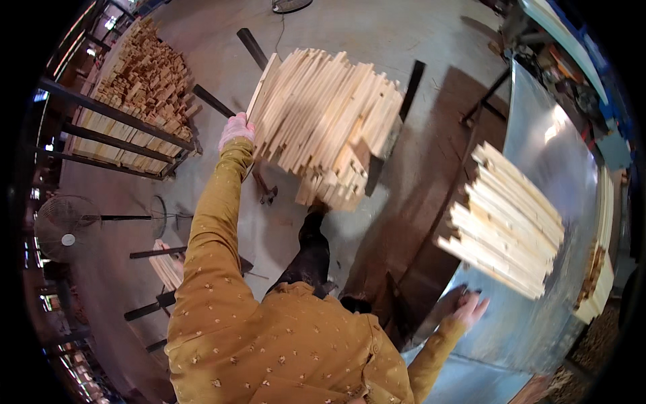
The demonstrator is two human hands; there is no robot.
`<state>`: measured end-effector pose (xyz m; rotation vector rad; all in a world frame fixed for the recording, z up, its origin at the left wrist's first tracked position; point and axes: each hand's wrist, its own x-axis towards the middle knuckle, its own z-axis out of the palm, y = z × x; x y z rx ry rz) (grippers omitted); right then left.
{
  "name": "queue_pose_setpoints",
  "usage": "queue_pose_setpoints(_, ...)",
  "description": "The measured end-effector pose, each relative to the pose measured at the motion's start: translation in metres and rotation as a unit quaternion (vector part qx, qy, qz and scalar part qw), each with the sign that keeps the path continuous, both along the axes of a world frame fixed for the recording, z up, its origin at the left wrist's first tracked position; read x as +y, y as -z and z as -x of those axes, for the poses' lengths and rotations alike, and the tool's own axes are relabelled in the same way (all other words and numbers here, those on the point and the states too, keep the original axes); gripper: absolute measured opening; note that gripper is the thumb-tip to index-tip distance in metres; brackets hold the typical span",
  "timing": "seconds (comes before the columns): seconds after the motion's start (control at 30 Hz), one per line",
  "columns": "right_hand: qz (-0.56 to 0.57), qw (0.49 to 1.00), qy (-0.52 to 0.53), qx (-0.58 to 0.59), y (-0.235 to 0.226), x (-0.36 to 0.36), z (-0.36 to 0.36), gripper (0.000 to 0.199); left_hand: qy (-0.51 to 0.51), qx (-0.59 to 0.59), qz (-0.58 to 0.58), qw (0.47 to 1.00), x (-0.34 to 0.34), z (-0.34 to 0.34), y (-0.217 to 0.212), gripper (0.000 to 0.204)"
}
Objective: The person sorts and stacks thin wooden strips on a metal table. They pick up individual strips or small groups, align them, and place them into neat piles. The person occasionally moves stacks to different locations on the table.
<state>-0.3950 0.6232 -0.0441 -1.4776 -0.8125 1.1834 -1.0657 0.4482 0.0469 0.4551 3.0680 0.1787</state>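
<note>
My left hand (237, 131), in a pinkish glove, is closed around the lower end of a pale wooden strip (262, 87). That strip stands along the left edge of a large stack of wooden strips (323, 111) on a dark metal rack. My right hand (471, 308) is low over a shiny metal table (552, 148), its fingers apart and nothing visible in them. Just beyond it, a layer of wooden strips (508, 222) lies side by side on the table, not touching the hand.
A rack of piled wood pieces (141, 94) with dark bars (121, 114) stands at the far left. Below it is a pedestal fan (67, 229). Dark rack posts (412, 91) rise around the central stack. More strips (595, 283) lie along the table's right edge.
</note>
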Motion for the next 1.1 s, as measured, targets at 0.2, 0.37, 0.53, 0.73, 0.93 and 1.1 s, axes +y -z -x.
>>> queue_pose_setpoints(0.2,0.102,0.978,0.003,-0.182,-0.014,-0.098,0.161,0.063,0.003,-0.030,0.037,0.999,0.032,0.223,0.082,0.028)
queue_pose_setpoints(0.37,0.114,0.870,-0.376,-0.296,0.017,-0.142,0.294,0.058,0.020,-0.024,0.099,0.995,0.060,0.337,0.179,0.029)
queue_pose_setpoints(0.53,0.293,0.893,-0.289,-0.180,0.019,-0.120,0.364,0.058,0.009,-0.109,0.165,0.980,0.079,0.382,0.232,0.026)
queue_pose_setpoints(0.73,0.336,0.870,-0.281,-0.226,0.009,-0.107,0.407,0.061,0.069,-0.282,0.015,0.957,0.062,0.421,0.287,0.027)
queue_pose_setpoints(0.93,0.371,0.829,-0.337,-0.247,0.023,-0.123,0.413,0.060,-0.031,-0.276,-0.162,0.947,0.006,0.422,0.360,0.036)
queue_pose_setpoints(1.1,0.330,0.838,-0.361,-0.242,0.019,-0.146,0.408,0.057,-0.038,-0.188,-0.004,0.981,0.032,0.421,0.298,0.046)
